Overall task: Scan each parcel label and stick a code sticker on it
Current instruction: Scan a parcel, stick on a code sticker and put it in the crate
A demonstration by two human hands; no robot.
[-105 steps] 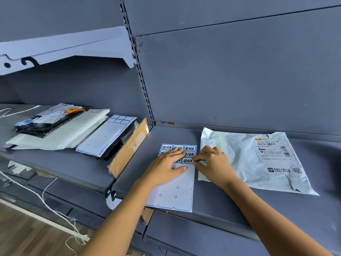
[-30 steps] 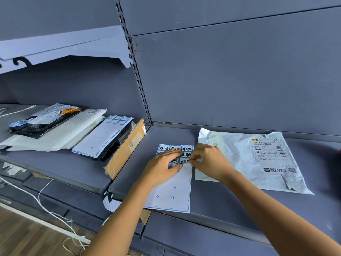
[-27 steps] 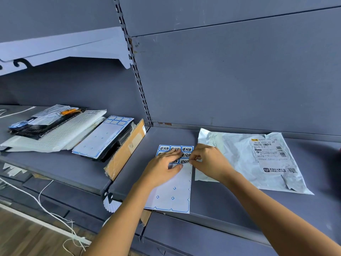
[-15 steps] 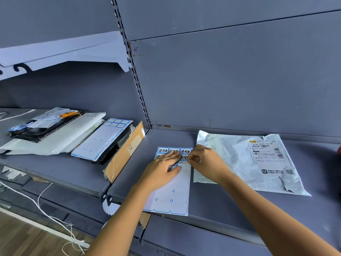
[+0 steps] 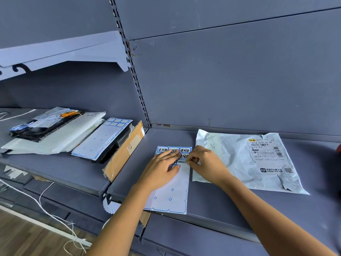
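While the left hand [image 5: 162, 169] lies flat, grip open, straight fingers pressing the white blue-edged sticker sheet [image 5: 175, 196] onto the grey metal shelf [image 5: 206, 206], the right hand [image 5: 206, 165] closes its grip, pinching one blue-framed code sticker [image 5: 182, 161] on that sheet, just beside the crinkled grey plastic parcel [image 5: 230, 163] lying label-up.

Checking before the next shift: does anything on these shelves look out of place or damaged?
The flattened cardboard piece stands tilted in the gap between the two shelves, its lower end ragged. The sticker sheet under the left hand lies with its near end at the shelf's front edge. The grey parcel is only creased.
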